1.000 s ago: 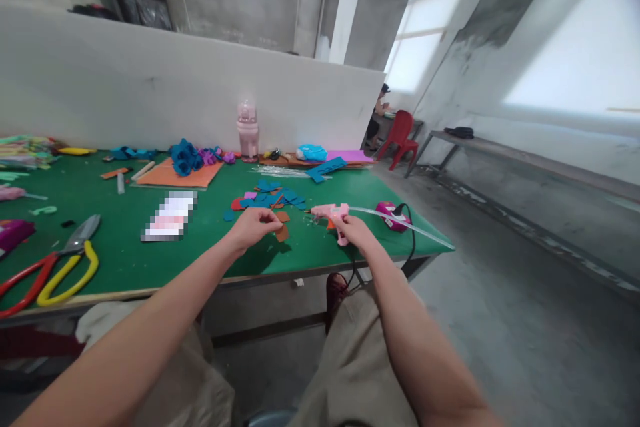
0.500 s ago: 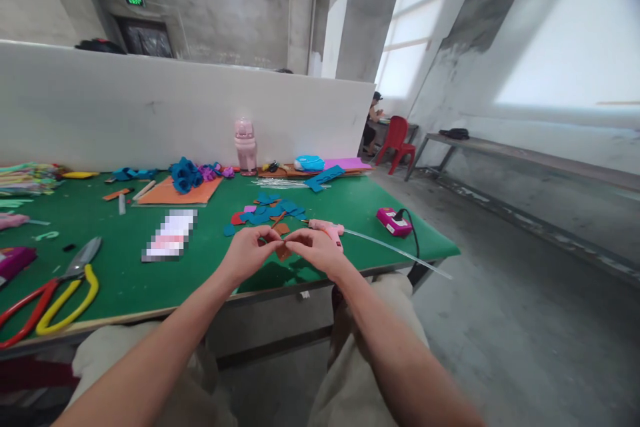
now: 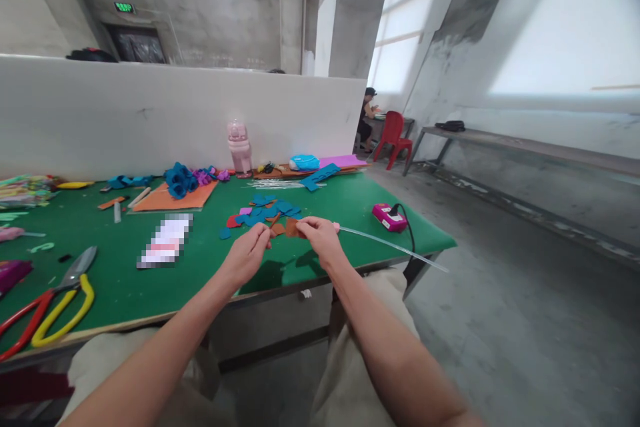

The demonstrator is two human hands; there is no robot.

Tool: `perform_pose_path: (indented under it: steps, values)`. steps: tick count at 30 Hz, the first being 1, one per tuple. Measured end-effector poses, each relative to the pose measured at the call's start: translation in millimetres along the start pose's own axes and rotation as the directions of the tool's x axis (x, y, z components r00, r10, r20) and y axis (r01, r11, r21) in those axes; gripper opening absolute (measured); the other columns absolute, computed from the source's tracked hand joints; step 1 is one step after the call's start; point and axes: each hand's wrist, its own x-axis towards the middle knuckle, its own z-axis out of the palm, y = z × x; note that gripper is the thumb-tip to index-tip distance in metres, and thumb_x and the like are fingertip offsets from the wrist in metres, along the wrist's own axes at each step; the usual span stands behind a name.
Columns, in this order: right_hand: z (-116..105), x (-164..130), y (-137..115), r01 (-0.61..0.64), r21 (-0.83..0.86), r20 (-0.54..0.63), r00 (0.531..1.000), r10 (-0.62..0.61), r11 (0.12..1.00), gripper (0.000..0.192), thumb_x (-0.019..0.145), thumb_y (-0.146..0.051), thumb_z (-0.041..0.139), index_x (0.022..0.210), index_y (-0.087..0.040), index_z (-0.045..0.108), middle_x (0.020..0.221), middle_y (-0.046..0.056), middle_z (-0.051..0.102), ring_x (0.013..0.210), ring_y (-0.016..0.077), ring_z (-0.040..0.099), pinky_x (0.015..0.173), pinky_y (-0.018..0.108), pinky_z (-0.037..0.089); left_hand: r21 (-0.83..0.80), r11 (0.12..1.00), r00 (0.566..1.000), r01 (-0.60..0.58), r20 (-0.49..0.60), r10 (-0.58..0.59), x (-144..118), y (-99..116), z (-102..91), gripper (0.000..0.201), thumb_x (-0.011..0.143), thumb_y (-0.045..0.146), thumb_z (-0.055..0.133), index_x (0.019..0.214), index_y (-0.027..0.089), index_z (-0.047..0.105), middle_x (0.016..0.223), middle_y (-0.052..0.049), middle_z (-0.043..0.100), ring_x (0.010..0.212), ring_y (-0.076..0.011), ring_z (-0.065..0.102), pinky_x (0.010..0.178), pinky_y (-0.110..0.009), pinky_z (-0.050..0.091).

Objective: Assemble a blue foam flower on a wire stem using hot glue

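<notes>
Head view, the only one. Person sits at the green felt-topped desk (image 3: 125,260), both bare arms stretched forward over its near edge. Left hand (image 3: 247,257) and right hand (image 3: 320,239) are close together, just above the desk. Between them: small brown felt cut-out piece (image 3: 290,228). Right hand's grip pinches its right end; left hand's grip has fingertips pinched together at the left side of the brown bits, but what it actually grasps is too small to tell.

Just behind the hands lies a scatter of blue felt cut-outs (image 3: 267,208) with a few brown and red scraps mixed in. From behind the right hand a long clear glue stick (image 3: 390,248) runs out to the right, past the desk's edge. Pink power adapter with black cord (image 3: 386,217) sits near the right corner of the desk.

Far side: pink plastic water bottle (image 3: 239,147) upright against the white partition wall (image 3: 150,117), blue felt flowers (image 3: 179,179) on an orange felt sheet (image 3: 173,197). Left near edge: large shears with red and yellow handles (image 3: 50,300), blades pointing away. Blurred card lies mid-desk.

Background: another person seated beside a red plastic chair (image 3: 393,140).
</notes>
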Motion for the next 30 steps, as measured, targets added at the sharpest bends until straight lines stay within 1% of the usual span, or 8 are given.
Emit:
perform_pose_path:
  steps: [4,7,12,15,21,24,27,30]
  values:
    - [-0.3,6.7,3.4,-0.071,0.217,-0.117,0.988,0.098,0.974,0.015,0.059,-0.029,0.054,0.058,-0.016,0.06,0.051,-0.002,0.053,0.051,0.0104,0.047,0.055,0.023,0.04,-0.111,0.993,0.999,-0.045,0.015,0.047,-3.9,-1.6,9.0,0.026,0.084,0.037,0.031,0.081,0.02,0.05,0.068,0.001,0.057,0.055,-0.0105,0.047,0.053,-0.021,0.036]
    - [3.2,7.3,5.0,-0.071,0.312,-0.129,0.985,0.117,0.948,0.015,0.057,-0.029,0.055,0.059,-0.016,0.06,0.05,-0.002,0.054,0.051,0.0106,0.048,0.055,0.024,0.04,-0.31,0.95,0.999,-0.033,0.027,0.044,-7.1,-1.4,18.7,0.019,0.083,0.037,0.037,0.086,0.02,0.046,0.069,0.002,0.061,0.051,-0.0096,0.047,0.052,-0.022,0.036]
    - [9.1,3.4,6.0,-0.041,0.358,-0.096,0.992,0.08,0.933,0.013,0.058,-0.029,0.056,0.056,-0.016,0.06,0.05,-0.003,0.055,0.05,0.0098,0.047,0.054,0.023,0.038,-0.572,0.819,0.999,0.042,0.034,-0.028,-12.1,5.1,29.8,0.02,0.078,0.037,0.047,0.074,0.018,0.047,0.067,-0.001,0.064,0.063,-0.012,0.055,0.062,-0.023,0.04]
    - [9.6,1.3,5.9,-0.027,0.346,-0.076,0.996,0.057,0.938,0.012,0.058,-0.028,0.057,0.056,-0.017,0.06,0.051,-0.003,0.056,0.051,0.01,0.047,0.055,0.023,0.038,-0.611,0.789,0.995,0.07,-0.012,-0.097,-14.1,6.8,32.4,0.021,0.075,0.038,0.053,0.074,0.017,0.052,0.065,0.0,0.062,0.065,-0.0117,0.054,0.063,-0.022,0.038]
    - [7.2,-1.1,3.6,-0.015,0.326,-0.104,0.993,0.052,0.945,0.011,0.059,-0.027,0.056,0.056,-0.017,0.059,0.049,-0.004,0.053,0.049,0.0092,0.045,0.054,0.022,0.038,-0.719,0.672,0.982,0.178,0.087,-0.166,-14.3,-0.2,35.2,0.023,0.071,0.038,0.058,0.078,0.017,0.052,0.072,-0.003,0.066,0.069,-0.0125,0.056,0.061,-0.022,0.037]
    - [7.9,-1.6,3.9,-0.004,0.298,-0.087,0.996,0.031,0.954,0.012,0.06,-0.027,0.055,0.056,-0.016,0.06,0.051,-0.003,0.055,0.05,0.0096,0.047,0.054,0.023,0.038,-0.712,0.672,0.976,0.201,0.086,-0.201,-12.5,-4.3,37.0,0.023,0.068,0.037,0.062,0.075,0.016,0.056,0.075,-0.004,0.066,0.071,-0.0135,0.056,0.061,-0.023,0.036]
    - [9.6,-2.6,4.5,0.003,0.257,-0.074,0.997,0.017,0.966,0.012,0.061,-0.027,0.055,0.058,-0.016,0.06,0.052,-0.002,0.056,0.051,0.0105,0.048,0.053,0.023,0.038,-0.696,0.696,0.976,0.178,0.034,-0.215,-9.9,-8.1,39.3,0.022,0.064,0.035,0.065,0.071,0.014,0.059,0.07,-0.002,0.061,0.062,-0.0099,0.049,0.054,-0.02,0.033]
    - [10.6,-4.2,4.4,0.024,0.201,-0.067,0.998,-0.01,0.979,0.012,0.062,-0.027,0.054,0.059,-0.016,0.06,0.051,-0.002,0.055,0.05,0.0107,0.048,0.052,0.023,0.038,-0.72,0.674,0.976,0.167,0.024,-0.217,-8.2,-10.1,41.0,0.02,0.063,0.033,0.066,0.068,0.014,0.06,0.061,0.002,0.053,0.053,-0.006,0.04,0.048,-0.019,0.029]
